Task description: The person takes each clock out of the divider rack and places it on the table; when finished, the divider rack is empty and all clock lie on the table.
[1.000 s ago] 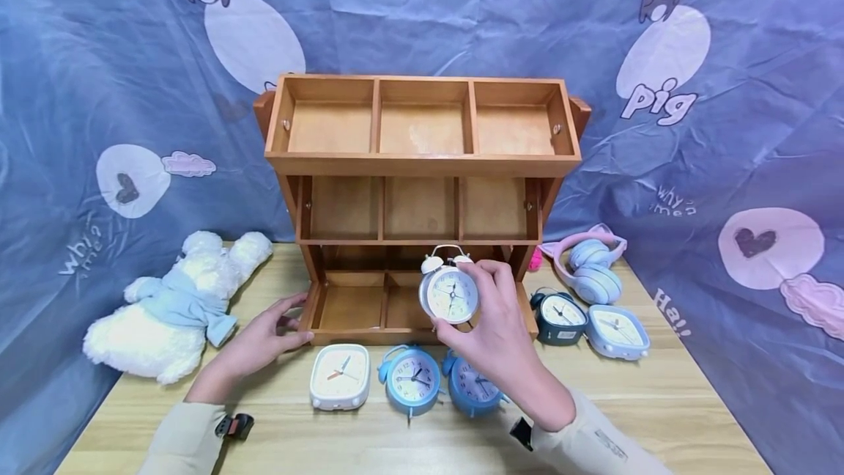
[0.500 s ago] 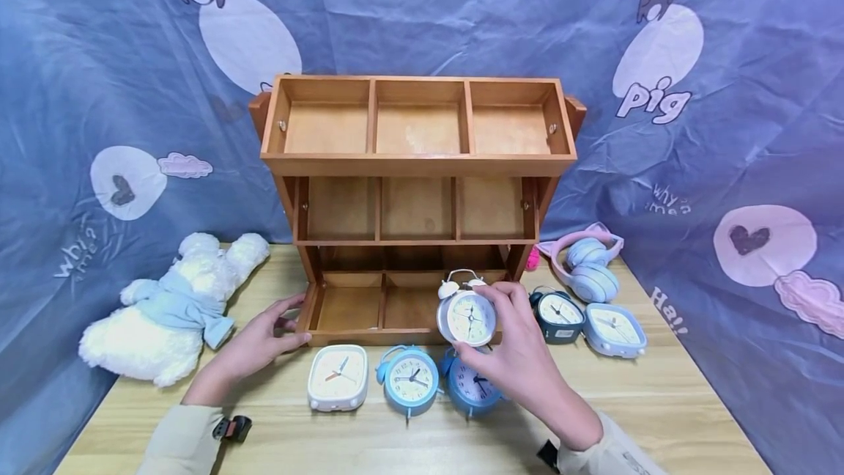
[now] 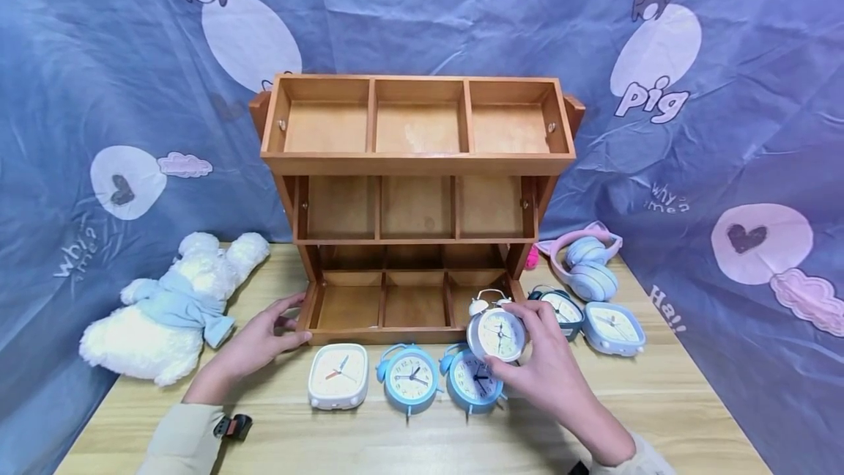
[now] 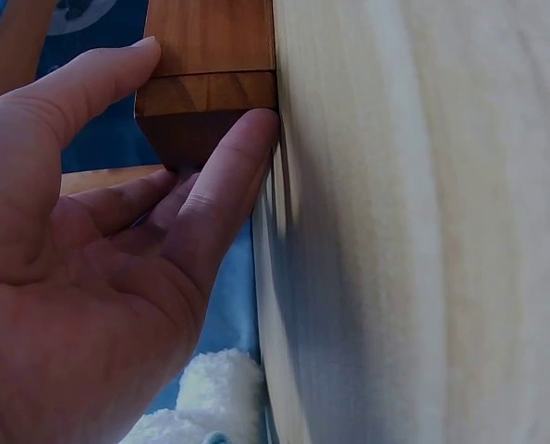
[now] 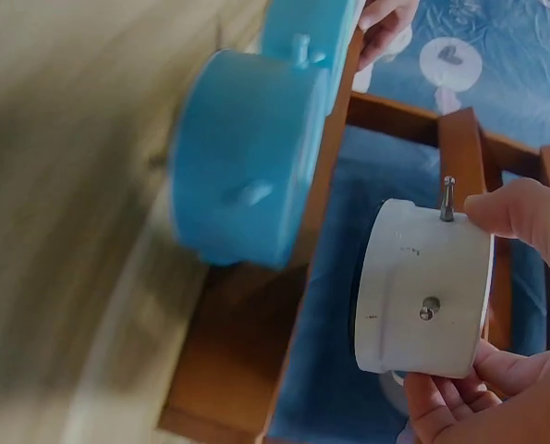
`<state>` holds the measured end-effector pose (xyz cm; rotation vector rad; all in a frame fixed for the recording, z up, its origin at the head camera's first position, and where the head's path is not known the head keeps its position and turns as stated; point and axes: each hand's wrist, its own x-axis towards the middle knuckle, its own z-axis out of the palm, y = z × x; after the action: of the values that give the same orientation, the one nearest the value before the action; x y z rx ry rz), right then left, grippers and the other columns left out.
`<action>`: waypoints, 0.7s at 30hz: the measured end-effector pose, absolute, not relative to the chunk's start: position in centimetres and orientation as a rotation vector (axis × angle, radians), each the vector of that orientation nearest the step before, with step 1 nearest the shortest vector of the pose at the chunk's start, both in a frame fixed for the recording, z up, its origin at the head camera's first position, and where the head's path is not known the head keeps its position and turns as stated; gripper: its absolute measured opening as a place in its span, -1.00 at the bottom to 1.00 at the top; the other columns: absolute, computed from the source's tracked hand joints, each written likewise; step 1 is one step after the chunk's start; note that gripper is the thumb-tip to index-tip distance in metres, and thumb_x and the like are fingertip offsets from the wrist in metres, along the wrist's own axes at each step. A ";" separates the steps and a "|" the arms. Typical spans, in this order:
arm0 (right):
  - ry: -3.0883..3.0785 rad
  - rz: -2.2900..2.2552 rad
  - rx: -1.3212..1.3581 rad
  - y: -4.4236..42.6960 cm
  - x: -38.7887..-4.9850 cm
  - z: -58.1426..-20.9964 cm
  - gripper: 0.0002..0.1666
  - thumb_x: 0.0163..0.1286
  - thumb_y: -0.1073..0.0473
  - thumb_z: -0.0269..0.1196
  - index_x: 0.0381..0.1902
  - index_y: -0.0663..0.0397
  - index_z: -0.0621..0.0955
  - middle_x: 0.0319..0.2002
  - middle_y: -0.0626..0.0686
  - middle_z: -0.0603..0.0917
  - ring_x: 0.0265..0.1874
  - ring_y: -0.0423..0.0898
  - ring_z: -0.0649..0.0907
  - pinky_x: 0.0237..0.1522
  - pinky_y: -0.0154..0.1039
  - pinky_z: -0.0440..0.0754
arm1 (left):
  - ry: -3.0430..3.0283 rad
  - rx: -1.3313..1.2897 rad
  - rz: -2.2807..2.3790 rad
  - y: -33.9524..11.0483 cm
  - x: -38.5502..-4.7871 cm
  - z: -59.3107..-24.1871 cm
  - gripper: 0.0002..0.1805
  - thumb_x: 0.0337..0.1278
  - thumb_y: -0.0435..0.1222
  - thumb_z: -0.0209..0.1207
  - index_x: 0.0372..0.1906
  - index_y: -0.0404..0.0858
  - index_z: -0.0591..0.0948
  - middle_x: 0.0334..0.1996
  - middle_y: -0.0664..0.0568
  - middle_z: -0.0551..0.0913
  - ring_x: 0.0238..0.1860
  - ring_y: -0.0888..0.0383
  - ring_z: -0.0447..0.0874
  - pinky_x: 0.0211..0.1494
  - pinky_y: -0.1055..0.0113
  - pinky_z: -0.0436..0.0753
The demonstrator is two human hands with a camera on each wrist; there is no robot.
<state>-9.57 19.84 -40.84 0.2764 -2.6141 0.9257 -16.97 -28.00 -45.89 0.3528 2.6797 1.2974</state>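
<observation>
My right hand (image 3: 547,369) pinches a white twin-bell alarm clock (image 3: 501,336) by its rim, raised in front of the rack's lower right compartment. In the right wrist view, the clock's white back (image 5: 422,296) sits between thumb and fingers. My left hand (image 3: 267,339) holds the lower left front corner of the wooden rack (image 3: 418,165), thumb and fingertips touching the wood (image 4: 210,92). Just below the held clock, a blue alarm clock (image 3: 475,380) lies face up on the table. A second blue alarm clock (image 3: 412,380) and a white square clock (image 3: 338,376) lie to its left.
Three tiers of compartments make up the rack. To its right are a dark green alarm clock (image 3: 565,314), a pale blue square clock (image 3: 615,328) and cat-ear headphones (image 3: 593,273). A white plush toy (image 3: 165,328) lies at left. Patterned blue cloth (image 3: 422,13) hangs behind.
My right hand has moved right and toward me with the white alarm clock, uncovering the rack's lower middle compartment. The left hand stays at the rack's corner.
</observation>
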 end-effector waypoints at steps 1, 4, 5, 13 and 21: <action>-2.615 0.926 0.266 20.1 -9.5 -41.0 -0.08 -0.04 0.15 0.77 0.33 0.09 0.69 0.20 0.12 0.62 0.11 0.07 0.68 0.11 0.06 0.68 | 2.681 0.354 1.297 -28.0 -17.0 -45.9 -0.07 0.49 -0.14 0.46 0.74 -0.36 0.29 0.61 -0.36 0.47 0.29 -0.13 0.71 0.02 0.35 0.69; -2.620 0.922 0.248 20.9 -9.2 -41.3 -0.08 -0.05 0.15 0.78 0.33 0.08 0.69 0.20 0.11 0.62 0.19 0.10 0.68 0.21 0.09 0.65 | 2.690 0.363 1.290 -28.0 -17.1 -45.9 -0.07 0.49 -0.14 0.46 0.74 -0.36 0.29 0.62 -0.36 0.46 0.29 -0.13 0.72 0.03 0.35 0.70; -2.624 0.917 0.243 21.1 -9.1 -41.4 -0.07 -0.05 0.15 0.78 0.33 0.08 0.69 0.20 0.10 0.62 0.19 0.08 0.67 0.22 0.03 0.63 | 2.692 0.366 1.288 -28.0 -17.1 -45.8 -0.07 0.49 -0.13 0.46 0.74 -0.36 0.29 0.62 -0.36 0.46 0.28 -0.13 0.73 0.03 0.35 0.70; -2.629 0.858 0.243 22.8 -8.4 -42.1 -0.05 -0.11 0.11 0.82 0.31 0.08 0.72 0.16 0.08 0.64 0.16 0.04 0.66 0.20 -0.22 0.55 | 2.668 0.357 1.297 -27.9 -16.9 -45.6 -0.07 0.50 -0.15 0.45 0.74 -0.37 0.27 0.61 -0.37 0.45 0.29 -0.16 0.70 -0.05 0.34 0.70; -2.657 0.828 0.214 24.0 -7.8 -42.9 -0.06 -0.13 0.10 0.83 0.29 0.07 0.73 0.13 0.09 0.63 0.13 0.05 0.68 0.18 -0.28 0.55 | 2.674 0.362 1.298 -28.0 -16.9 -45.8 -0.08 0.50 -0.15 0.46 0.74 -0.37 0.28 0.61 -0.38 0.45 0.29 -0.16 0.71 -0.06 0.34 0.70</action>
<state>-7.82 24.03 -42.95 0.2140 -2.6571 0.8282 -16.90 -28.00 -45.75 0.3616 2.6736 1.2984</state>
